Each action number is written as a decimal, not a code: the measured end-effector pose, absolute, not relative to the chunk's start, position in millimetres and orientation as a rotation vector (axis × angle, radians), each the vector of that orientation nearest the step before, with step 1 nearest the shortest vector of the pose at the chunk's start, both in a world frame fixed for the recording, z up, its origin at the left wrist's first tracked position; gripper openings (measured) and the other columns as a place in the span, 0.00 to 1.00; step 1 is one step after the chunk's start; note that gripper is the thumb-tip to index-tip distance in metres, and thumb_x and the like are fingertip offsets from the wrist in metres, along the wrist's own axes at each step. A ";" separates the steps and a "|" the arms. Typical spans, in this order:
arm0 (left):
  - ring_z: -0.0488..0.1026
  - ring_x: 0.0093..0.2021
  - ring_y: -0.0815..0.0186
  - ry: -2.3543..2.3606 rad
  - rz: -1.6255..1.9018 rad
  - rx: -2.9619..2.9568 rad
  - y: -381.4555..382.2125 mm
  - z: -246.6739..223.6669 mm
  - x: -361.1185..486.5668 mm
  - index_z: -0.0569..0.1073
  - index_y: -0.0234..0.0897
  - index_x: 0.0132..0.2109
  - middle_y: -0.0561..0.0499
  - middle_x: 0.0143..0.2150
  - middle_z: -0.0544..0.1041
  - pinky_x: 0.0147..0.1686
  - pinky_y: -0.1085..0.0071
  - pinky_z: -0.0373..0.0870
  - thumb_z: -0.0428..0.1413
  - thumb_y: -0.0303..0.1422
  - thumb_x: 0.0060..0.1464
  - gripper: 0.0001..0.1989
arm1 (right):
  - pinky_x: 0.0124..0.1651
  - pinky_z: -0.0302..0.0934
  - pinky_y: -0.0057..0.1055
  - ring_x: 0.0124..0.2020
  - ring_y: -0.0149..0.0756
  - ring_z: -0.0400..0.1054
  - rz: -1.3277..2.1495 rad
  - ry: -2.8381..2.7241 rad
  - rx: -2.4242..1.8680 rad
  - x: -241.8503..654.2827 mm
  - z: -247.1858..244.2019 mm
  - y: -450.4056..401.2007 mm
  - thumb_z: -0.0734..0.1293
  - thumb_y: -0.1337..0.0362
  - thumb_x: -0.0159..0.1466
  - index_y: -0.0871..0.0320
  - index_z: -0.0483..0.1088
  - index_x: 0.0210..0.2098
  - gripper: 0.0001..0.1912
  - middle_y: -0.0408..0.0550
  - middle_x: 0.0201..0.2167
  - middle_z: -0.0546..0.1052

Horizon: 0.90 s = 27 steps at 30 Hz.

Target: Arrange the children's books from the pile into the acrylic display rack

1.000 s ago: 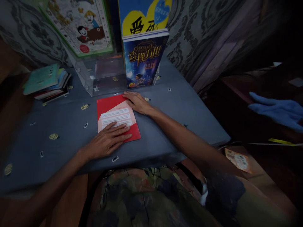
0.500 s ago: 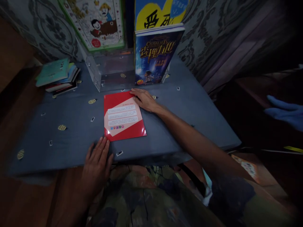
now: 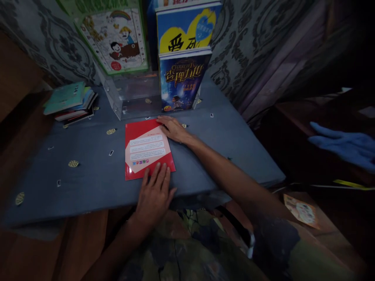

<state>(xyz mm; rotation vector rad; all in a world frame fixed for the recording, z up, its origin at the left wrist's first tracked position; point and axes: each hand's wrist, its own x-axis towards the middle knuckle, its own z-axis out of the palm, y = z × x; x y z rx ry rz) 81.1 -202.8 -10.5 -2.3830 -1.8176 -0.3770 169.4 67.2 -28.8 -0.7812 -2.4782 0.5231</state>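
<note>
A thin red book lies flat on the grey-blue cloth of the table, its printed text upside down to me. My left hand is open, fingers stretched out over the book's near edge and resting on it. At the far right corner, my right hand touches the book with its fingertips; the fingers lie low and extended, and nothing is gripped. Just beyond the book stands a clear acrylic rack. A dark blue book with gold lettering stands upright at its right side.
A green picture book leans at the back left of the rack. Behind the dark blue one rises a blue and yellow book. Several small books are stacked at the left. A blue glove lies right of the table.
My left hand has moved right, from the book's near left corner onto its near edge. My right hand stays at the far corner. The view has shifted slightly.
</note>
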 end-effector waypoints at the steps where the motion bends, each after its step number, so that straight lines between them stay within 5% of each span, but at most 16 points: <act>1: 0.62 0.69 0.50 -1.823 -0.377 -2.382 -200.6 -11.4 85.0 0.60 0.31 0.70 0.38 0.68 0.67 0.67 0.45 0.57 0.43 0.38 0.70 0.26 | 0.68 0.54 0.48 0.66 0.45 0.62 0.508 -2.483 -0.799 169.6 -26.6 65.9 0.59 0.68 0.69 0.64 0.68 0.61 0.22 0.59 0.64 0.69; 12: 0.72 0.62 0.56 -1.755 -0.488 -2.323 -207.7 -9.3 55.9 0.72 0.40 0.61 0.46 0.61 0.76 0.65 0.47 0.62 0.44 0.36 0.70 0.20 | 0.52 0.63 0.44 0.48 0.49 0.69 0.214 -2.543 -1.110 217.0 7.4 27.1 0.62 0.66 0.69 0.64 0.73 0.51 0.15 0.59 0.43 0.78; 19: 0.72 0.62 0.49 -1.840 -0.320 -2.207 -188.8 -3.2 -1.4 0.71 0.37 0.62 0.41 0.61 0.75 0.56 0.44 0.70 0.44 0.39 0.70 0.21 | 0.51 0.67 0.47 0.44 0.50 0.69 0.174 -2.451 -1.109 260.3 -4.9 -29.8 0.62 0.64 0.69 0.58 0.74 0.51 0.15 0.57 0.43 0.76; 27: 0.73 0.60 0.44 -1.928 -0.270 -2.052 -162.8 4.7 -32.2 0.72 0.36 0.59 0.34 0.59 0.76 0.56 0.40 0.68 0.44 0.40 0.69 0.21 | 0.57 0.68 0.51 0.53 0.51 0.68 0.308 -2.430 -0.913 242.3 -5.7 -66.2 0.63 0.65 0.68 0.55 0.74 0.53 0.15 0.56 0.49 0.76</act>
